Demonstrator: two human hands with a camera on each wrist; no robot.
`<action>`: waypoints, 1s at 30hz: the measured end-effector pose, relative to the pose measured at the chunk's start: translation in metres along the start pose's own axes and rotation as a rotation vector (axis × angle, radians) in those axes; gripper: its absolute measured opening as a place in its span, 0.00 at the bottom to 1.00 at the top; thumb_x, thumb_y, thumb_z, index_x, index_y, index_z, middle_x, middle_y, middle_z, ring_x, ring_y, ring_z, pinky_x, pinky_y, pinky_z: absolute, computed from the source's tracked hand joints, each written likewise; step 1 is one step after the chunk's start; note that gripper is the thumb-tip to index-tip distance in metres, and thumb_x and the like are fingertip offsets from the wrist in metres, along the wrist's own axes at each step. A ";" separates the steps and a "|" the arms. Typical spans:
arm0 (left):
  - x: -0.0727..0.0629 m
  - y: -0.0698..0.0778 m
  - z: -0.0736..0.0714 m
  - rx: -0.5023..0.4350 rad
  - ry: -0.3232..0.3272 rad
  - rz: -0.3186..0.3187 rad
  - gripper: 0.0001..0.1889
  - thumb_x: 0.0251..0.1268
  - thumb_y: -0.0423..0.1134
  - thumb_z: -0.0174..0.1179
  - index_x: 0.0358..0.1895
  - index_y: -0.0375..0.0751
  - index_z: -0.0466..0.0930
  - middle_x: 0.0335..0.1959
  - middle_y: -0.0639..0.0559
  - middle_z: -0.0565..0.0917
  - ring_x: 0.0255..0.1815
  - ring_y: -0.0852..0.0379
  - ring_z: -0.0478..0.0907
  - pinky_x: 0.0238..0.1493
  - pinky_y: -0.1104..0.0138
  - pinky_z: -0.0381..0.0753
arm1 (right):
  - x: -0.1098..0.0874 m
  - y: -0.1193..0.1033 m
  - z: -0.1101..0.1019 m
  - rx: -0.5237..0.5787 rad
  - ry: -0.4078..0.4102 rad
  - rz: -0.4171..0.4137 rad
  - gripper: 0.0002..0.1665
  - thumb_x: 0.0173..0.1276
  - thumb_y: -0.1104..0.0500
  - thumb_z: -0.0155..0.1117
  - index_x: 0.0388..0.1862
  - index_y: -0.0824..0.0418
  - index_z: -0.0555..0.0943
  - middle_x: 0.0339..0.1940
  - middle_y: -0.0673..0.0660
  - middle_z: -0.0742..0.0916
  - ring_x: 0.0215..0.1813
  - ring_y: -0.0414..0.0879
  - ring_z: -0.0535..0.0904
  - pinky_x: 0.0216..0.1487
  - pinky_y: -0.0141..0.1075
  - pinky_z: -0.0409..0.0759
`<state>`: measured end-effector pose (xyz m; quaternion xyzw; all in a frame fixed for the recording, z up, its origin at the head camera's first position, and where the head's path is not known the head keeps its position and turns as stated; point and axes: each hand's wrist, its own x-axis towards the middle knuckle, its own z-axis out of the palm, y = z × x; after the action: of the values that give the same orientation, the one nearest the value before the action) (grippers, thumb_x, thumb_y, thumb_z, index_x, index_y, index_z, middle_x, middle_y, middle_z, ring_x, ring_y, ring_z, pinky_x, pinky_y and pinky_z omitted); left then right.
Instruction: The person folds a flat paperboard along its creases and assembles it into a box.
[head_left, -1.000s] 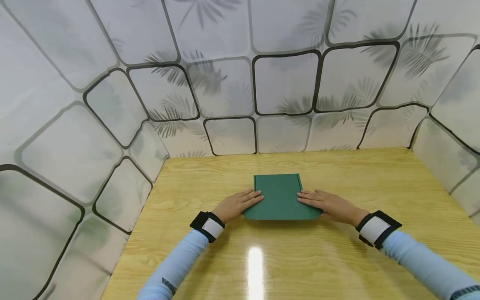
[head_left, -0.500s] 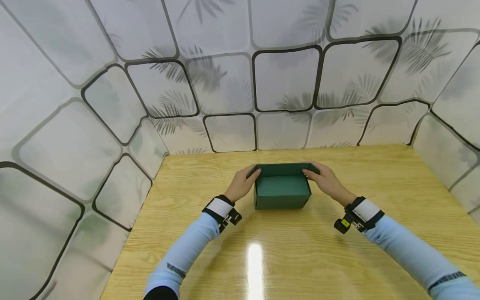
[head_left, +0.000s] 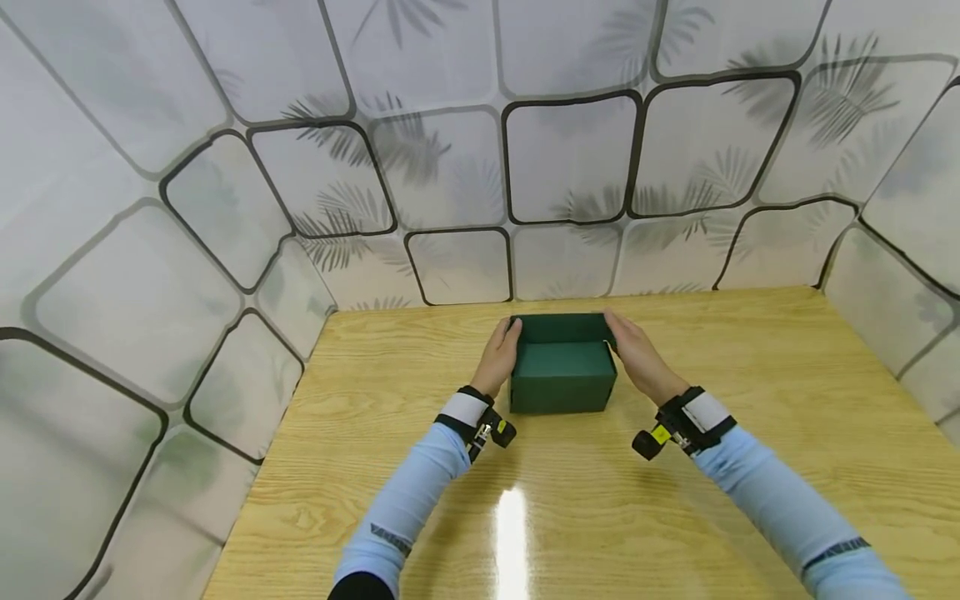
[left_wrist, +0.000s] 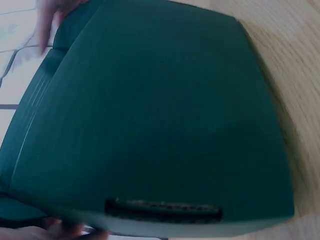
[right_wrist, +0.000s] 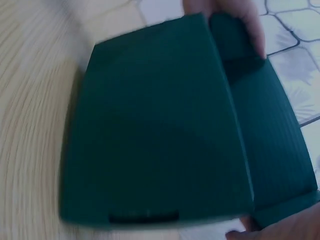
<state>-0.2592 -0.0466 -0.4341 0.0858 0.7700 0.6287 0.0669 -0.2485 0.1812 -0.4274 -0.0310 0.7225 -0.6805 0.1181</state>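
Note:
A green cardboard box [head_left: 562, 392] stands on the table, its lid [head_left: 562, 327] raised at the back and tilted upright. My left hand [head_left: 498, 358] holds the left end of the lid, with the side flap between fingers and thumb. At the right end, my right hand [head_left: 637, 354] grips the other side flap [right_wrist: 232, 37]. In the left wrist view the box's front panel [left_wrist: 160, 110] fills the middle, a dark slot [left_wrist: 162, 211] along its edge. Some fingers are hidden behind the lid.
The box rests on a light wood table [head_left: 375, 358]. Behind and to the left hangs a pale patterned curtain [head_left: 450, 183] with dark outlines and leaf prints. Black wrist straps with small cameras [head_left: 502, 432] sit on both forearms.
A second ago both hands lay flat on the closed lid. The lid then swung up and back, and the hands moved to its ends, drawing closer together with the side flaps turned inward.

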 end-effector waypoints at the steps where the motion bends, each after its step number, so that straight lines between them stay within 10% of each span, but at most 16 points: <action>1: 0.000 0.000 0.001 0.001 -0.006 -0.009 0.30 0.81 0.51 0.29 0.76 0.35 0.49 0.77 0.38 0.53 0.78 0.43 0.47 0.76 0.50 0.48 | 0.000 -0.001 0.001 0.040 -0.005 0.005 0.44 0.78 0.36 0.27 0.79 0.65 0.43 0.80 0.61 0.39 0.79 0.57 0.27 0.74 0.62 0.30; 7: 0.002 0.003 0.005 -0.025 -0.051 -0.120 0.34 0.77 0.59 0.16 0.79 0.46 0.37 0.80 0.45 0.38 0.80 0.47 0.35 0.77 0.50 0.37 | 0.000 -0.006 0.006 0.234 -0.016 0.039 0.48 0.71 0.29 0.14 0.80 0.56 0.34 0.76 0.52 0.24 0.74 0.52 0.11 0.67 0.64 0.15; 16: 0.000 0.001 0.003 -0.111 -0.095 -0.186 0.33 0.77 0.61 0.17 0.79 0.52 0.36 0.80 0.51 0.37 0.80 0.50 0.32 0.77 0.51 0.36 | -0.002 -0.004 0.011 0.139 0.001 0.015 0.35 0.81 0.45 0.20 0.80 0.54 0.32 0.78 0.52 0.27 0.75 0.50 0.14 0.72 0.58 0.19; 30: -0.004 -0.021 -0.002 -0.015 -0.171 0.038 0.31 0.79 0.57 0.16 0.79 0.49 0.38 0.80 0.48 0.40 0.80 0.48 0.35 0.76 0.47 0.38 | -0.006 0.017 0.007 -0.003 -0.021 -0.082 0.38 0.80 0.40 0.20 0.80 0.60 0.45 0.81 0.59 0.39 0.79 0.56 0.24 0.72 0.62 0.25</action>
<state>-0.2565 -0.0533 -0.4548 0.1535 0.7548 0.6261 0.1211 -0.2394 0.1765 -0.4434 -0.0678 0.7204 -0.6833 0.0975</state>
